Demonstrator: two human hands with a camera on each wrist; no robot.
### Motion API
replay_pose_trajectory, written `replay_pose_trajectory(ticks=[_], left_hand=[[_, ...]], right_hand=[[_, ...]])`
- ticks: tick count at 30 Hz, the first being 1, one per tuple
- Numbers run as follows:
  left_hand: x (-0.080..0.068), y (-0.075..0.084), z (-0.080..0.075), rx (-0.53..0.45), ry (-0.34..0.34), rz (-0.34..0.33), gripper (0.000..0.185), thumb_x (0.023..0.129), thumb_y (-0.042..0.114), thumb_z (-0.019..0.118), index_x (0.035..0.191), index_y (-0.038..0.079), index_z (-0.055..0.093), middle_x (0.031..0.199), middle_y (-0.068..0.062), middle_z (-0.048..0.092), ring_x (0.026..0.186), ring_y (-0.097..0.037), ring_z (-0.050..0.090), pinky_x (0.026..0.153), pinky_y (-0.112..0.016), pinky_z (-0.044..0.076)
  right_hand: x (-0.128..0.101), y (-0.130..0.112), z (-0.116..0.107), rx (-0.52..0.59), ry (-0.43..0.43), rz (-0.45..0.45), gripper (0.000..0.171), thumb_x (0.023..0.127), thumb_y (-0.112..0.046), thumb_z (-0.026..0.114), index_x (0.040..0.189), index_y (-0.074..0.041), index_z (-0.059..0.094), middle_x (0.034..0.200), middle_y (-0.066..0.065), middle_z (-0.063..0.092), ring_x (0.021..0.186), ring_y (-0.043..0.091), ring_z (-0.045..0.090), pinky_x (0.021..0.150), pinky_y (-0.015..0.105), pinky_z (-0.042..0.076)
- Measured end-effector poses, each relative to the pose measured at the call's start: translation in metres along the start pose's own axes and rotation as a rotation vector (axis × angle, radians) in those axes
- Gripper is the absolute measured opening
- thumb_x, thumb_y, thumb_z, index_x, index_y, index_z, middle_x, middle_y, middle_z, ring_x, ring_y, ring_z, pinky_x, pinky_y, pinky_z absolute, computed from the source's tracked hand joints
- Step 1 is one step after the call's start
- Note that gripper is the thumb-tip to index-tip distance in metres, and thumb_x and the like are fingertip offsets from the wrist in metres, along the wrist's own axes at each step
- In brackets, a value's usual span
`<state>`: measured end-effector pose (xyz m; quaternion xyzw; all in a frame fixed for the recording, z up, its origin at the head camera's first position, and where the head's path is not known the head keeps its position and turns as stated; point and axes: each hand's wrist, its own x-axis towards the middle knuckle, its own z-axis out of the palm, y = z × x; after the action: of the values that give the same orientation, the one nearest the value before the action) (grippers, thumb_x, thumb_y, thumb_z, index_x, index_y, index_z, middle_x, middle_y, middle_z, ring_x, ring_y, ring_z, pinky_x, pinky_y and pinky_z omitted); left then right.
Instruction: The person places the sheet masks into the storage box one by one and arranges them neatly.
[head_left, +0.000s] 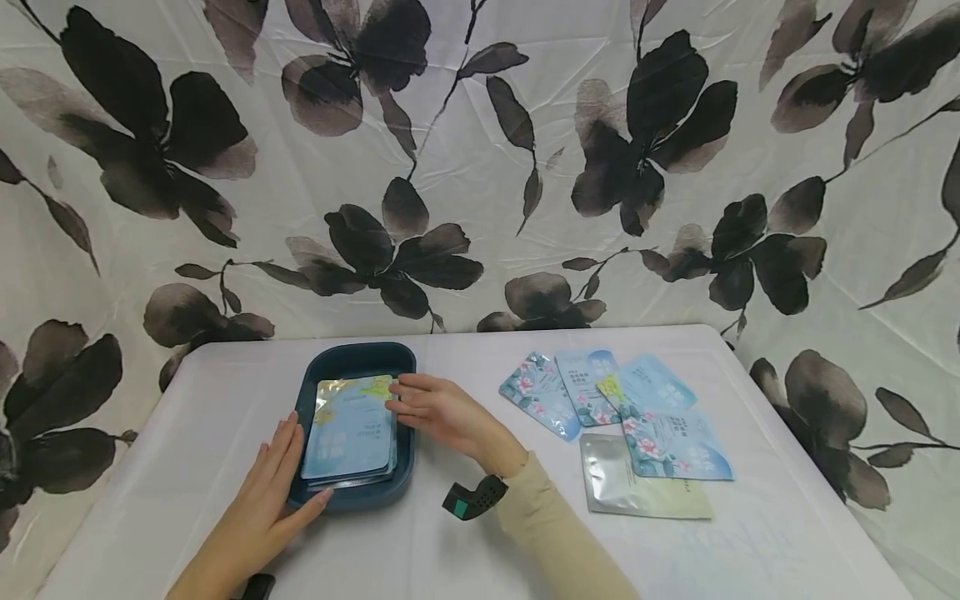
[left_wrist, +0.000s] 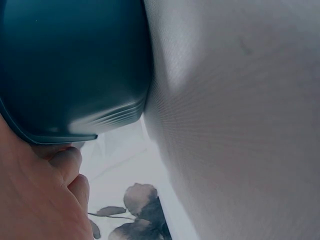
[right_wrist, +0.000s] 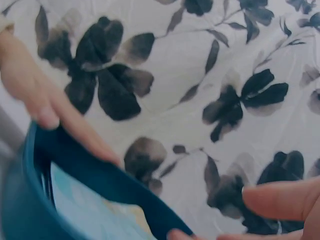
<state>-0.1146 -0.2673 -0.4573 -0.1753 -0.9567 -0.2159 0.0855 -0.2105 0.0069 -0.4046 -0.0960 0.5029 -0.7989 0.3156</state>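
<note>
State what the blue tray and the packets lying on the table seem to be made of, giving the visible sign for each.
Tray: probably moulded plastic, dark teal, smooth with soft highlights and rounded corners. Packets on the table: seemingly glossy printed foil or plastic film; one lies silver side up, thin and flat.

A: Head view lighting?
B: Even, soft, bright. Faint shadows under the tray (head_left: 352, 497). Mild glare on the silver pouch (head_left: 622, 487).
A: Wrist views?
B: Both soft-focus, too close. Right wrist fingers (right_wrist: 280, 200) blurred; left wrist view dim at upper left.
</note>
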Motion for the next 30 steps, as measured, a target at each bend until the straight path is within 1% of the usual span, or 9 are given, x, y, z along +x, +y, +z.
replay_pose_trajectory(ticks=[4,8,14,17,20,22,25,27,30], left_hand=[[0.0,0.0,-0.002,-0.005,-0.009,-0.008,0.098,0.092,0.044,0.067,0.158,-0.001,0.01,0.166,-0.008,-0.005,0.152,-0.025,-0.005,0.121,-0.043,-0.006],[-0.001,-0.002,-0.001,-0.014,-0.014,-0.013,0.098,0.093,0.043,0.068,0.158,0.0,0.009,0.166,-0.007,-0.006,0.152,-0.024,-0.007,0.12,-0.045,-0.006],[0.0,-0.002,0.0,-0.018,-0.011,-0.012,0.098,0.092,0.044,0.068,0.158,0.001,0.009,0.166,-0.007,-0.005,0.152,-0.025,-0.006,0.12,-0.047,-0.005],[0.001,-0.002,-0.001,-0.008,-0.015,-0.017,0.099,0.092,0.045,0.067,0.158,0.001,0.009,0.166,-0.006,-0.006,0.152,-0.025,-0.006,0.12,-0.046,-0.006],[0.001,-0.002,-0.001,-0.004,-0.016,-0.013,0.099,0.092,0.045,0.067,0.158,0.0,0.009,0.166,-0.006,-0.006,0.152,-0.025,-0.006,0.12,-0.044,-0.007],[0.0,-0.002,0.0,-0.003,-0.012,-0.008,0.099,0.092,0.045,0.068,0.158,0.0,0.009,0.166,-0.007,-0.006,0.152,-0.024,-0.006,0.121,-0.044,-0.006],[0.0,-0.003,0.0,-0.004,-0.013,-0.008,0.099,0.092,0.045,0.068,0.158,0.0,0.009,0.166,-0.007,-0.006,0.152,-0.024,-0.005,0.121,-0.044,-0.006],[0.0,-0.003,0.0,-0.003,-0.013,-0.009,0.099,0.092,0.045,0.068,0.158,0.0,0.009,0.166,-0.007,-0.006,0.152,-0.024,-0.006,0.121,-0.044,-0.006],[0.0,-0.003,-0.001,-0.002,-0.009,-0.005,0.099,0.092,0.045,0.068,0.158,0.0,0.01,0.166,-0.007,-0.005,0.152,-0.024,-0.005,0.121,-0.043,-0.006]], right_hand=[[-0.008,-0.005,-0.017,-0.037,-0.035,-0.026,0.055,0.103,0.0,0.041,0.154,0.005,0.021,0.155,0.026,0.032,0.139,0.039,0.038,0.117,0.045,0.027],[-0.015,-0.01,-0.035,-0.047,-0.019,-0.07,0.051,0.104,-0.004,0.042,0.152,0.003,0.029,0.151,0.026,0.039,0.137,0.039,0.042,0.116,0.048,0.029],[-0.028,-0.022,-0.063,-0.061,0.039,-0.157,0.045,0.104,-0.005,0.043,0.148,0.003,0.038,0.147,0.027,0.045,0.134,0.039,0.047,0.113,0.044,0.034],[-0.035,-0.028,-0.075,-0.035,0.065,-0.199,0.043,0.104,-0.002,0.042,0.146,0.004,0.04,0.145,0.028,0.047,0.132,0.039,0.048,0.113,0.043,0.035],[-0.045,-0.034,-0.087,-0.027,0.112,-0.233,0.04,0.105,-0.002,0.041,0.144,0.004,0.042,0.143,0.026,0.05,0.128,0.036,0.054,0.112,0.043,0.037],[-0.053,-0.04,-0.095,-0.019,0.151,-0.25,0.04,0.105,-0.003,0.041,0.145,0.006,0.041,0.14,0.025,0.053,0.125,0.032,0.057,0.11,0.042,0.039],[-0.066,-0.048,-0.11,-0.041,0.175,-0.287,0.04,0.107,-0.005,0.04,0.144,0.007,0.04,0.136,0.02,0.058,0.121,0.028,0.06,0.11,0.042,0.04],[-0.076,-0.053,-0.12,-0.055,0.183,-0.313,0.04,0.107,-0.006,0.039,0.145,0.007,0.039,0.134,0.017,0.06,0.121,0.028,0.06,0.11,0.042,0.039],[-0.092,-0.06,-0.136,-0.085,0.201,-0.342,0.038,0.107,-0.007,0.04,0.143,0.004,0.042,0.131,0.011,0.062,0.121,0.027,0.059,0.11,0.041,0.039]])
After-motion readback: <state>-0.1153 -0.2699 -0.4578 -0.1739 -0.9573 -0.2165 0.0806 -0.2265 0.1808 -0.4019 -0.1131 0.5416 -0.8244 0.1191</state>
